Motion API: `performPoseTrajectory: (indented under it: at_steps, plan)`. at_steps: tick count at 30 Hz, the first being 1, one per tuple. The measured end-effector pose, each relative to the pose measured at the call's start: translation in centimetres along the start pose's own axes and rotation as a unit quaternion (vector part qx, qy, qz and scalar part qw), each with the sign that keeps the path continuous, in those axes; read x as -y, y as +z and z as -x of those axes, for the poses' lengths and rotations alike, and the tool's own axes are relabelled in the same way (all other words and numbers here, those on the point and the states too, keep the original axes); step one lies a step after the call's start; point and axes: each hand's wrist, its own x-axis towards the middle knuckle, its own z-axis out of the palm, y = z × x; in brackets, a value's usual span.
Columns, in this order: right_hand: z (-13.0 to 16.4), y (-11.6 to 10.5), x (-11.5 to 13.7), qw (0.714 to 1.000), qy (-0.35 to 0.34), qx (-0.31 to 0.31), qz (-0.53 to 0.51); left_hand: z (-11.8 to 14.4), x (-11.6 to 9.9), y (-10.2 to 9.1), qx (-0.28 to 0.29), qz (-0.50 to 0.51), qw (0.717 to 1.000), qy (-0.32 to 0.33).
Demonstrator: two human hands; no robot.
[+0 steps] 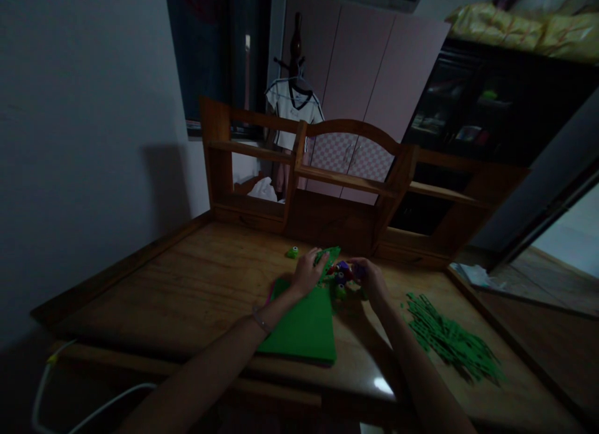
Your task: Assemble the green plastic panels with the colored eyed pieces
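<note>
My left hand (307, 272), with a bracelet on its wrist, is closed on a small green sheet (333, 254), held tilted over the far edge of a stack of green sheets (304, 328). My right hand (372, 278) has its fingers curled around a small purple toy (359, 270); its exact shape is too dark to make out. Between the hands lies a cluster of small purple, red and green toys (341, 277), some with round white eyes. A similar green toy with eyes (292, 252) stands apart, beyond my left hand.
A heap of thin green strips (449, 337) lies on the wooden desk (201, 284), right of my right forearm. Wooden shelving (346, 179) rises along the desk's back edge. A white cable (44, 384) hangs at the front left corner. The room is dim.
</note>
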Motion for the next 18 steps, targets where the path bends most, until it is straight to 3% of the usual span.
performPoseTrajectory:
  at_steps: [11,18]
  plan:
    - [0.8,1.8,0.0,0.998,0.0,0.033,0.049,0.1,-0.6,-0.2,0.034,0.049,0.998,0.018]
    - [1.1,2.2,0.2,0.999,-0.012,0.027,0.045,0.3,-1.2,-0.3,0.106,0.104,0.989,0.016]
